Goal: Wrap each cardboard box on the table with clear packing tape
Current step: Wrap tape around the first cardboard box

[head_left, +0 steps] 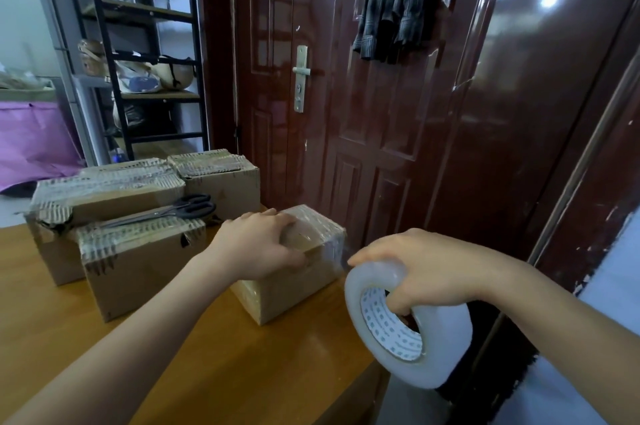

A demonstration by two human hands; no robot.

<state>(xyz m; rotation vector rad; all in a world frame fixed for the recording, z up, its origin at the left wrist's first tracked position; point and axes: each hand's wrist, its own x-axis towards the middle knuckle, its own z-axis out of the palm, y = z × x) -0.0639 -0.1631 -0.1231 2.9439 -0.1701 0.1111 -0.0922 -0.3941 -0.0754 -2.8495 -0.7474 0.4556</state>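
Note:
A small cardboard box (294, 289) lies at the right edge of the wooden table (194, 365), its top and far end shiny with clear tape. My left hand (258, 244) rests on the box's top, fingers spread over it and thumb down its near side. My right hand (426, 269) grips a big roll of clear packing tape (408, 327) just right of the box, fingers hooked through the core. A short stretch of tape seems to run from the roll to the box's right end.
Three more cardboard boxes (138, 265) stand grouped at the table's left, tape on their tops. Black scissors (180, 210) lie across them. A dark red door (381, 95) stands close behind the table; a black shelf rack (145, 54) is at the back left.

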